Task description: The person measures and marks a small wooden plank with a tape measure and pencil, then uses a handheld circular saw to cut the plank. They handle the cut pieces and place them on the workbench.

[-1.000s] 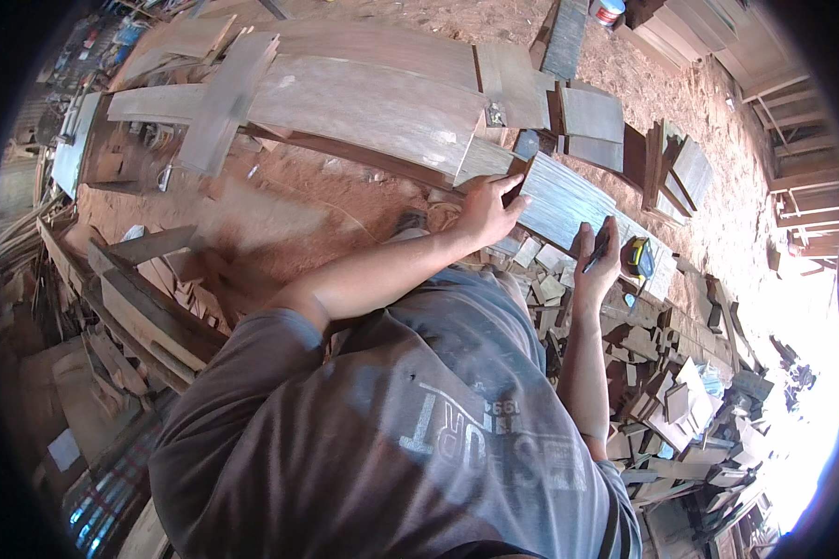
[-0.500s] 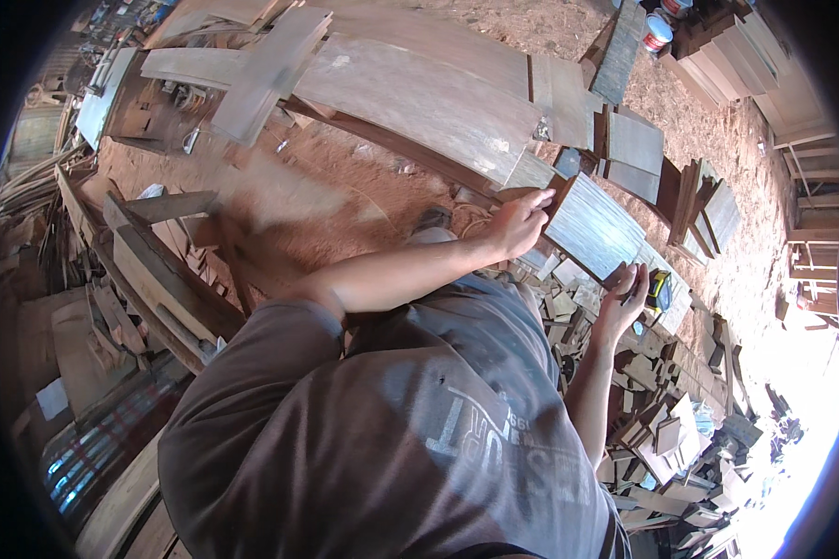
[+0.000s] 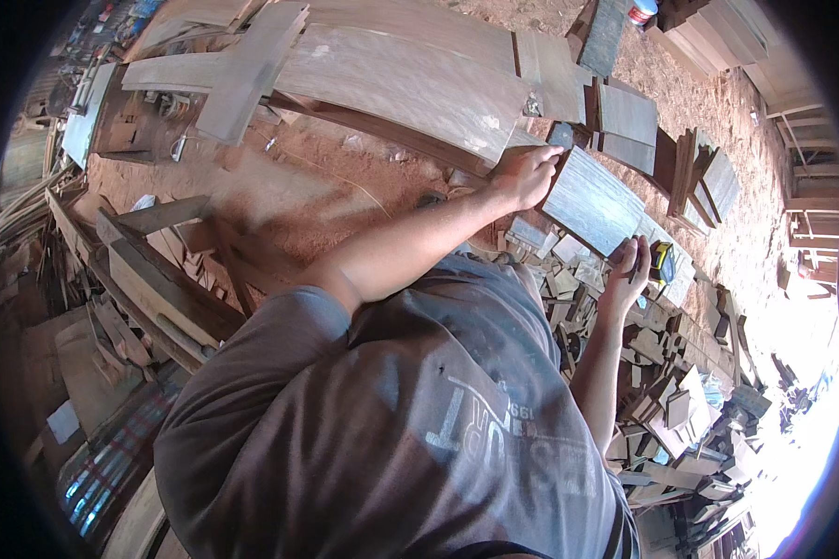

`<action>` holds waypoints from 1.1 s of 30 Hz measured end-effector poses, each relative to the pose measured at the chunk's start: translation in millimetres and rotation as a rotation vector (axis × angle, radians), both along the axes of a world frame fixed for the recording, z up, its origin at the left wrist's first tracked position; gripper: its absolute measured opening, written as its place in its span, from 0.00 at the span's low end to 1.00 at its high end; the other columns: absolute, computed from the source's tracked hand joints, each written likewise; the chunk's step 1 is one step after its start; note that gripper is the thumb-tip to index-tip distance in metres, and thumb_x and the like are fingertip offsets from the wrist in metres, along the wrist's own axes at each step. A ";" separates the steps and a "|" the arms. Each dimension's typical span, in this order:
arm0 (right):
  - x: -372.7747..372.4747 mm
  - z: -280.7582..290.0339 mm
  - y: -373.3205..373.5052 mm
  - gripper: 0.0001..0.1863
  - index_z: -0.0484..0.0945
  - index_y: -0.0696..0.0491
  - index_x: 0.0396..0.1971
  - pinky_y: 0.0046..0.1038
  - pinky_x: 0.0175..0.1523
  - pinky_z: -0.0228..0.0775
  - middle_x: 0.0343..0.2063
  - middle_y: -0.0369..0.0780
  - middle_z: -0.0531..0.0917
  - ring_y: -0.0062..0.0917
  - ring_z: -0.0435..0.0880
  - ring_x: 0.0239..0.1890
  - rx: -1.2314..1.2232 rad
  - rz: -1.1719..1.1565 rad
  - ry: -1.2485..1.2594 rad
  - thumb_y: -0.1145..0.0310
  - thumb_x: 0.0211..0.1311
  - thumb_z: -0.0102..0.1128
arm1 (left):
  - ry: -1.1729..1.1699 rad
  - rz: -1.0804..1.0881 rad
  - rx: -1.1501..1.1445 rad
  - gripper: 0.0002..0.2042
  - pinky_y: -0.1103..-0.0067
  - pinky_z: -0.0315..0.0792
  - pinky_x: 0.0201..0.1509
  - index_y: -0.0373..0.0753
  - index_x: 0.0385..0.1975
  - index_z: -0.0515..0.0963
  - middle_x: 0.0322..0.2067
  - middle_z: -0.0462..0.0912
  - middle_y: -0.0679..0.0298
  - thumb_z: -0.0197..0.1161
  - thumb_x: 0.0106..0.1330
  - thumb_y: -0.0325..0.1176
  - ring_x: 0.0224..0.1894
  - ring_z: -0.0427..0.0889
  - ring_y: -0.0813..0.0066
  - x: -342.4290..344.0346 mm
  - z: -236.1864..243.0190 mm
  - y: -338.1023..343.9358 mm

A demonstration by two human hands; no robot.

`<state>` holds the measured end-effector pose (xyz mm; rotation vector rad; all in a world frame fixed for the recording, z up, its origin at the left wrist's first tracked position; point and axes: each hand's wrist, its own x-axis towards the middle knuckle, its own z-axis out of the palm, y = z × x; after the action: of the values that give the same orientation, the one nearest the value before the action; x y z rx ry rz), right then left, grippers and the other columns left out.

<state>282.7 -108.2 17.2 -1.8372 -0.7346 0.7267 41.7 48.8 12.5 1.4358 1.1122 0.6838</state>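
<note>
A short greyish wooden board (image 3: 592,197) lies in front of me, its pale grained face turned up. My left hand (image 3: 528,177) is closed at the board's left end, fingers bent over the edge. At the near right corner is my right hand (image 3: 626,272), its fingers drawn together and pointing up beside the board. A slim dark stick (image 3: 636,266) shows between those fingers; its kind is hard to make out. Just right of this hand, a yellow and black tape measure (image 3: 662,262) rests on another pale board (image 3: 667,284).
Long wide planks (image 3: 401,84) stretch across the far side, with a crosswise board (image 3: 256,70) on top. A heap of wood offcuts (image 3: 662,373) covers the ground at the right. A timber frame (image 3: 154,270) stands to my left, and stacked panels (image 3: 708,42) lie far right.
My view has shifted slightly, so the surroundings sit a little further left. My left hand has moved up along the board's left end. The right hand stays by the near corner.
</note>
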 end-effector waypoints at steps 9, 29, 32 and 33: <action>1.6 -7.7 -10.2 0.26 0.73 0.63 0.71 0.22 0.55 0.75 0.51 0.37 0.85 0.18 0.81 0.49 0.127 -0.015 0.008 0.61 0.85 0.61 | -0.114 -0.064 -0.271 0.25 0.71 0.72 0.74 0.30 0.76 0.70 0.71 0.78 0.45 0.50 0.82 0.31 0.71 0.78 0.61 -35.3 4.9 -30.9; -26.8 9.7 -66.6 0.17 0.83 0.59 0.60 0.30 0.62 0.77 0.54 0.42 0.89 0.25 0.87 0.53 0.150 -0.341 -0.188 0.64 0.86 0.53 | -0.535 -0.611 -0.056 0.13 0.68 0.76 0.59 0.35 0.36 0.85 0.37 0.88 0.62 0.64 0.82 0.37 0.46 0.83 0.70 -31.4 166.7 -62.5; -46.0 -24.0 -112.1 0.17 0.84 0.58 0.60 0.30 0.57 0.80 0.51 0.42 0.91 0.23 0.87 0.48 0.073 -0.467 -0.074 0.63 0.86 0.53 | -0.923 -1.109 -0.121 0.13 0.63 0.73 0.62 0.36 0.39 0.85 0.40 0.88 0.59 0.63 0.81 0.39 0.49 0.83 0.65 -5.6 249.0 -60.4; -54.0 -20.7 -123.6 0.18 0.84 0.58 0.60 0.29 0.56 0.81 0.51 0.42 0.91 0.23 0.88 0.48 0.041 -0.443 -0.132 0.63 0.86 0.54 | -1.039 -1.236 -0.212 0.13 0.61 0.72 0.63 0.36 0.40 0.85 0.41 0.88 0.58 0.63 0.81 0.40 0.50 0.83 0.64 1.6 270.8 -64.4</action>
<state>228.6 -231.7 -3.5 -1.9323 -0.3966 0.3030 43.3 -15.6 283.3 1.0446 -0.5246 0.2681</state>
